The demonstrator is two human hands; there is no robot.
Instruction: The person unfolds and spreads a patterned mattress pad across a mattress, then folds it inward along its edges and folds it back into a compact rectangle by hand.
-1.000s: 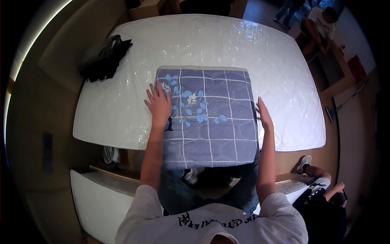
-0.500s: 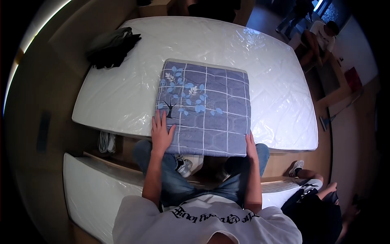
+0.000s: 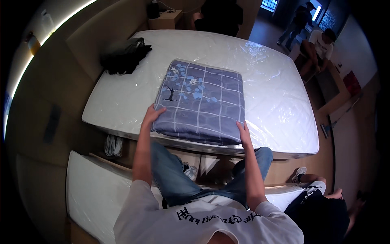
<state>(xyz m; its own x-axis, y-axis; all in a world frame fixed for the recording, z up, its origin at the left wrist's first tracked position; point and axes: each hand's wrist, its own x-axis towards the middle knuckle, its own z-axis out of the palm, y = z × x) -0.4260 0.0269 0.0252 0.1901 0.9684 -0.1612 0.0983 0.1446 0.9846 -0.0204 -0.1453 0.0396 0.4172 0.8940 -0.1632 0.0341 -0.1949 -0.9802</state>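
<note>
A folded quilted blanket (image 3: 203,110), grey-blue with a white grid and a blue-leaved tree print, lies on the near half of a plastic-wrapped white mattress (image 3: 276,101). My left hand (image 3: 153,114) grips its near left side, thumb over the top and the other fingers partly hidden at the edge. On the near right side, my right hand (image 3: 243,133) holds it, some fingers on the edge and the rest out of sight. The blanket's thick folded layers show along the front.
A dark pile of cloth (image 3: 126,56) sits at the mattress's far left. Behind me is another wrapped mattress (image 3: 93,191); coiled white cable (image 3: 113,145) lies between. People sit at the far side (image 3: 221,18), far right (image 3: 321,49) and near right (image 3: 319,207). A squeegee-like tool (image 3: 330,127) leans at right.
My left hand has gone from lying flat on the blanket's top to gripping its left side. The blanket's near edge now sits farther from me, over the mattress. The view has shifted slightly.
</note>
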